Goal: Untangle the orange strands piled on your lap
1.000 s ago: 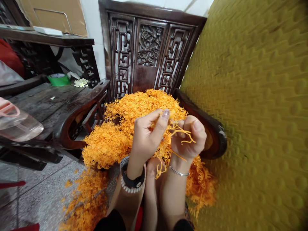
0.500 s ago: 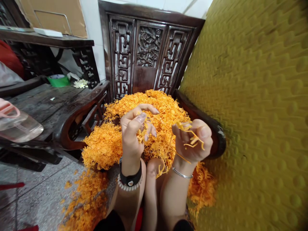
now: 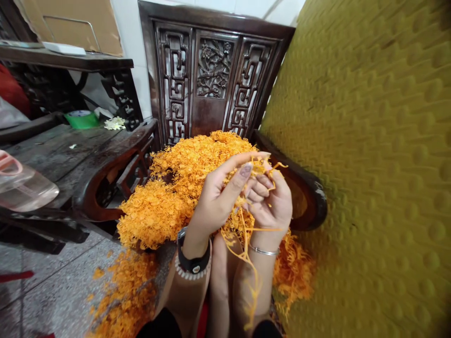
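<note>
My left hand (image 3: 220,199) and my right hand (image 3: 273,206) are together above my knees, their fingers meeting around thin, branching orange strands (image 3: 259,166). On my left hand, the thumb and fingers curl inward over the strands. My right hand is turned palm up, its fingers bent round the same tangle. One long branched orange strand (image 3: 252,267) dangles below the hands, in front of my right forearm. Behind them rises a big heap of similar orange strands (image 3: 197,155). I cannot make out what the strands are made of.
A carved dark wooden chair back (image 3: 214,94) stands behind the heap, with an armrest (image 3: 95,206) to the left. More orange strands (image 3: 130,291) lie on the floor. Left, a wooden seat (image 3: 42,155) bears green tape (image 3: 82,121) and a clear bottle (image 3: 30,188). A yellow textured surface (image 3: 373,164) flanks the right.
My hands were apart, each with strands; now they have come together, the left having moved right. A long strand now dangles below them. The view has shifted slightly.
</note>
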Motion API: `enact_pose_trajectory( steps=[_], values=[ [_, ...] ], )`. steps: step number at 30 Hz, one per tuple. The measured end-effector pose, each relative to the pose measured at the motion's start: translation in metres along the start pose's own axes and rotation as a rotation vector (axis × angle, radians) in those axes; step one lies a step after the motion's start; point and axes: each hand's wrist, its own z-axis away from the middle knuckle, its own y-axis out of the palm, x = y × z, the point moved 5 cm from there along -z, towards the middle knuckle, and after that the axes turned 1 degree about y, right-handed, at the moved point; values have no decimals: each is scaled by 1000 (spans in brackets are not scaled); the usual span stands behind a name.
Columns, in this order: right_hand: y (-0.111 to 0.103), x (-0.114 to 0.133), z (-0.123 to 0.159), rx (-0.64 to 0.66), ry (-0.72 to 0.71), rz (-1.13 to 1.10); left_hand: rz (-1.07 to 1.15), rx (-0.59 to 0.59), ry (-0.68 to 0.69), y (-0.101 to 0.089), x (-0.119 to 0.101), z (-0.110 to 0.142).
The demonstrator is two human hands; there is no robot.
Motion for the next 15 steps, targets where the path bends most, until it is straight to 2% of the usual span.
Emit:
enact_pose_trajectory(
  steps=[2, 4, 7, 9, 12, 14, 15],
  values=[
    [-3, -4, -1, 42, 101, -49, -51, 2, 29, -3, 0, 0],
    [-3, -4, -1, 48, 119, -78, -103, -56, 59, -6, 1, -1],
    [2, -6, -3, 57, 85, -139, -91, -252, 117, -7, 4, -1],
    [9, -7, -5, 126, 23, -233, 52, -352, 140, -4, 8, -2],
    [14, -2, -4, 320, -152, -539, 361, -369, 120, -5, 13, -6],
    [7, 8, -1, 409, -302, -800, 531, -365, 131, -16, 11, -8],
    [0, 13, 1, 413, -371, -911, 608, -363, 158, -25, 7, -8]
  ],
)
